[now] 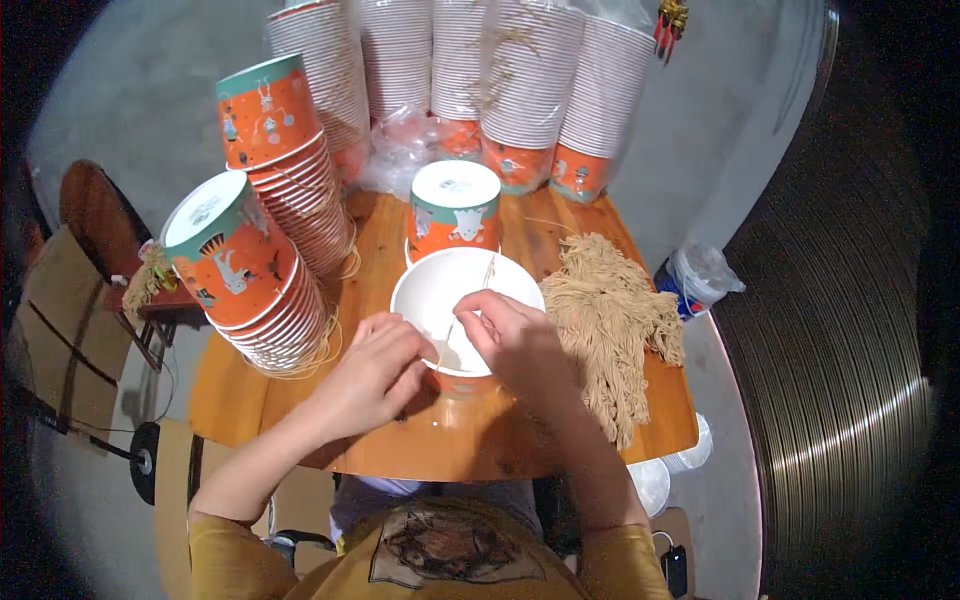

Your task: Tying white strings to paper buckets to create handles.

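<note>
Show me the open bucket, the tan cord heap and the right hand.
Open bucket (432, 295): head view, on its white inner wall.
Tan cord heap (606, 335): head view, on its middle strands.
Right hand (514, 334): head view, on the back of it.

From my head, the left camera looks down past my shirt (565, 572). The table (265, 410) sits close below.

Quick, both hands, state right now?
Left hand: curled at the cup's rim; grip on string unclear.
Right hand: closed, pinching the string.
</note>
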Demonstrator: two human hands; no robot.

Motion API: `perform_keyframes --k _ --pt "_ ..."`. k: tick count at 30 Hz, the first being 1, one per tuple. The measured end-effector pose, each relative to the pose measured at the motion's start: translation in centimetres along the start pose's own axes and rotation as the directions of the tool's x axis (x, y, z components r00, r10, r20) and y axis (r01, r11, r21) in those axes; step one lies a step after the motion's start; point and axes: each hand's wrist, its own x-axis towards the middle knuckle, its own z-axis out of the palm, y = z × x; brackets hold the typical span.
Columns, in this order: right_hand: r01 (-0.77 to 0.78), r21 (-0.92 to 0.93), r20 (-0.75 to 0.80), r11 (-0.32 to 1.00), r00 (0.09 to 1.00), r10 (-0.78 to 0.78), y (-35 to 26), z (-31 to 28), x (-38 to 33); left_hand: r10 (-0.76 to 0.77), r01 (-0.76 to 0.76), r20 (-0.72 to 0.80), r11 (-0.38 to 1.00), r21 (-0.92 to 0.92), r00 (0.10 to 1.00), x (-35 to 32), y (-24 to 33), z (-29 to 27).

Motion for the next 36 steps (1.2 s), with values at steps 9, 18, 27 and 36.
perform_keyframes --k 9,18,27,36 --pt "-0.041 0.029 0.008 0.999 0.999 0.040 -0.3 0.8 0.4 -0.420 0.414 -0.151 0.907 -0.072 0.895 2.6 1.4 1.7" --pt "-0.116 0.036 -0.210 0.993 0.970 0.121 0.1 1.8 0.8 -0.282 0.276 -0.176 0.959 -0.059 0.943 1.9 0.3 1.7" --pt "-0.275 -0.126 -0.050 0.953 0.961 0.271 -0.5 1.8 1.2 0.104 -0.089 -0.032 0.943 0.321 0.994 -0.1 0.8 0.4" --pt "-0.197 0.141 -0.015 0.970 0.979 0.201 0.0 0.6 0.9 0.159 -0.156 -0.002 0.970 0.185 0.987 -0.8 -0.6 -0.7"
